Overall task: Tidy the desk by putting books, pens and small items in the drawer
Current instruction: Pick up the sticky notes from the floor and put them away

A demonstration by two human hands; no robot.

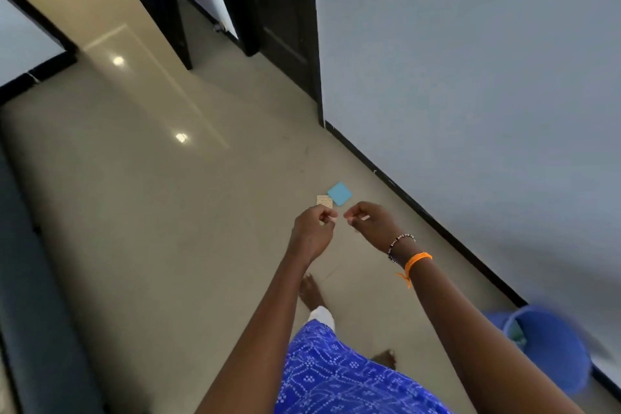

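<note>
A blue square pad (339, 193) lies on the beige floor near the wall, with a small beige slip of paper (324, 201) touching its left corner. I hold both hands out above and just short of them. My left hand (314, 232) has its fingers pinched together. My right hand (373, 223), with a bead bracelet and an orange band on the wrist, is pinched the same way, a small gap away from the left. A pale speck shows at each set of fingertips, too small to tell what it is. No drawer is in view.
A grey wall with a black skirting (437, 222) runs along the right. A blue bucket (551, 346) stands at the lower right by the wall. Dark furniture (30, 279) lines the left edge. Black door frames (289, 27) stand at the back. My bare feet are on the floor below.
</note>
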